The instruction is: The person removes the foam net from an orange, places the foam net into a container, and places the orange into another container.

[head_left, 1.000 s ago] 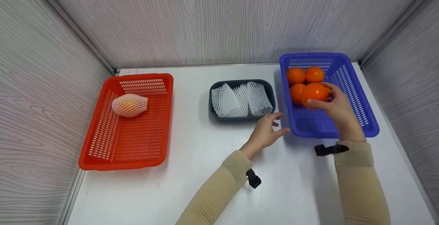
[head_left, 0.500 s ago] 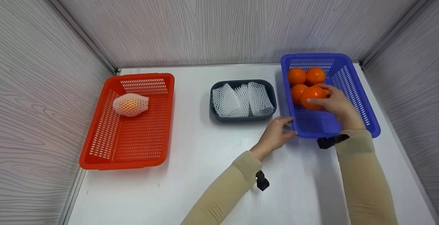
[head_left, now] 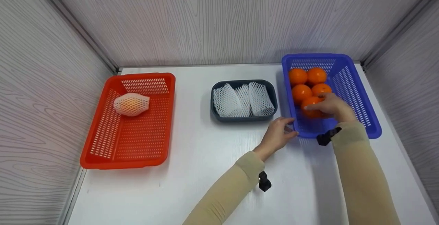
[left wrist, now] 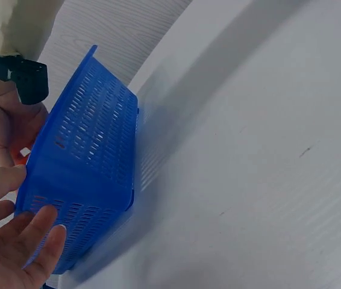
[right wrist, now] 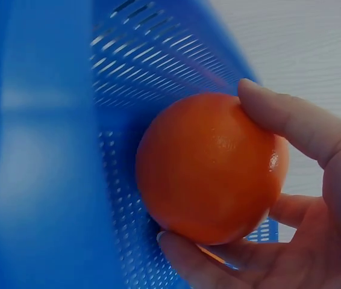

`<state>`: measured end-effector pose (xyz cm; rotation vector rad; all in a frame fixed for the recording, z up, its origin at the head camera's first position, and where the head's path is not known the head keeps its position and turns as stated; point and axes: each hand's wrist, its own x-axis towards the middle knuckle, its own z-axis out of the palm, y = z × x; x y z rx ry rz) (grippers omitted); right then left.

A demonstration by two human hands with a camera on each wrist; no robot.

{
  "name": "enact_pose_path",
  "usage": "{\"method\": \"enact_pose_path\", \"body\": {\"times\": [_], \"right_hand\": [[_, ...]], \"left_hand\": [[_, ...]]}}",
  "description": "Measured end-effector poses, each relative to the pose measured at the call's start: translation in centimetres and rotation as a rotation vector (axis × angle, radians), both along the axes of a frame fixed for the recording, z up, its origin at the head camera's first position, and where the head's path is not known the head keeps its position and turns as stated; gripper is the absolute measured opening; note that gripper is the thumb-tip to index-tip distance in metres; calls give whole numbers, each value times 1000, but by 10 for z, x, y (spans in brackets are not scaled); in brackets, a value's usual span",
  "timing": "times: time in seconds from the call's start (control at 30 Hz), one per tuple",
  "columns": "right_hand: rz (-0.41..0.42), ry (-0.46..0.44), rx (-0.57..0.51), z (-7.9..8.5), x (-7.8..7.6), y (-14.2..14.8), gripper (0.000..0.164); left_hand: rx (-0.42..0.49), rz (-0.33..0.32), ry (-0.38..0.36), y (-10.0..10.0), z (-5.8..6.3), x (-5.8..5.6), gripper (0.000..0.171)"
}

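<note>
My right hand (head_left: 331, 106) reaches down into the blue basket (head_left: 358, 96) and holds a smooth orange (right wrist: 209, 171). The right wrist view shows the thumb on one side of the fruit and fingers curled under the other, near the perforated wall. Several more oranges (head_left: 298, 77) sit together at the basket's back left. At the basket's front-left corner, my left hand (head_left: 276, 134) has its thumb at the rim. In the left wrist view, its other fingers (left wrist: 41, 223) lie against the outer wall, with the corner between them and the thumb.
A dark tray (head_left: 243, 119) of folded white foam net sleeves (head_left: 227, 99) stands left of the blue basket. Farther left, a red basket (head_left: 140, 139) holds a netted fruit (head_left: 131, 104). Wood-grained panels (head_left: 205, 19) enclose the white table (head_left: 205, 184) at the back and sides.
The right hand has lowered the held orange toward the front of the blue basket, uncovering another orange behind it. The left hand has moved right onto the basket's corner.
</note>
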<state>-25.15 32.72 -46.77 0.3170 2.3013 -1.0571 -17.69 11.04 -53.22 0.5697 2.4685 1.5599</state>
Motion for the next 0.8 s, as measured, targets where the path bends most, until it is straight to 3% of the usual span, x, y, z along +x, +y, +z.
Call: {"method": "enact_pose_path", "body": {"times": [0.2,0.47,0.8], "right_hand": [[31,-71,-34,-3,0,-5,83],[92,-136,35,-6,-2,-10,79],[56,-145,-47,-3,-2,-6,66]], "left_hand": [[70,21,-21,2,-4,0,46],[107,37,-64,3,-3,0,47],[78,36,-58,2,-2,0,46]]}}
